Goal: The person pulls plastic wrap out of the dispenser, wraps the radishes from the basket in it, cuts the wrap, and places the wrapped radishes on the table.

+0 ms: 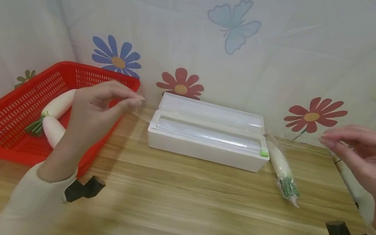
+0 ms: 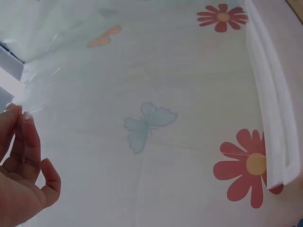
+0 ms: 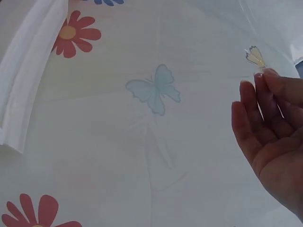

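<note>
My left hand is raised in front of the red basket, thumb and fingertips pinching an edge of clear cling film. Faint glints and creases of the film show by those fingertips in the left wrist view. On the other side, my right hand is raised at about the same height, its thumb and fingers pinched together on the film. The sheet between the hands is almost invisible. Between and beyond them stands a white cling film dispenser with its lid up. A white radish wrapped in film lies right of the dispenser.
The red plastic basket stands at the left of the wooden table and holds white radishes with cut green stems. A pale curtain with printed flowers and butterflies hangs behind. The table's right edge runs below the right hand.
</note>
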### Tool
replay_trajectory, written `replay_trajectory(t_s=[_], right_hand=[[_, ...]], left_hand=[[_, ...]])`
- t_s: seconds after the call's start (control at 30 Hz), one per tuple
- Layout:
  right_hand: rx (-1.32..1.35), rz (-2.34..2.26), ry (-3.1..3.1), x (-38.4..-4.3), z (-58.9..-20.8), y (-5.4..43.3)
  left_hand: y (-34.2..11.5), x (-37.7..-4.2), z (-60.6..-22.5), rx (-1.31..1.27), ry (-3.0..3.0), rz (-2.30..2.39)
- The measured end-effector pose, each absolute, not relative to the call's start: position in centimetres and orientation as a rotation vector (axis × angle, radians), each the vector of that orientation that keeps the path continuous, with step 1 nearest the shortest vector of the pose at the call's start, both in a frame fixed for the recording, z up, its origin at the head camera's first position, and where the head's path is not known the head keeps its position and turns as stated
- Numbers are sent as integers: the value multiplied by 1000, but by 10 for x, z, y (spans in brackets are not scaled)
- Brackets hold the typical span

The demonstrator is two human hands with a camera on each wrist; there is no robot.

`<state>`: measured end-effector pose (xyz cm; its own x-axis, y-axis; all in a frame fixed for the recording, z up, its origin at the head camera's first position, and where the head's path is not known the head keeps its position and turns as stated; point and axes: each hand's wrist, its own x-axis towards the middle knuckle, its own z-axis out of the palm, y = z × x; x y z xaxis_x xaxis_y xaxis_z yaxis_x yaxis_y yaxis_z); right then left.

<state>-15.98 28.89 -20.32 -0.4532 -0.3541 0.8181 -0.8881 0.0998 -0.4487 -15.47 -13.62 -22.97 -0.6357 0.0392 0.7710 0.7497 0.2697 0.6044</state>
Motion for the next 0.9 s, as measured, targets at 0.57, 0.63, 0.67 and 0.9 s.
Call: replay_trajectory(t_s=[0.57, 0.63, 0.67, 0.9], right_hand=[[1933, 1478, -2276, -115, -301, 302], [1891, 1506, -2367, -113, -316, 303], [1863, 1514, -2413, -112, -323, 303], [1746, 1397, -2616, -107, -368, 296]], left_hand=[[-173, -105, -326, -1420, -2272, -1709], [-173, -103, -336, -1422, -2391, -1693], [-172, -102, -340, -1413, -2464, -1678], [-165, -108, -366, -1424, -2806, -1562]])
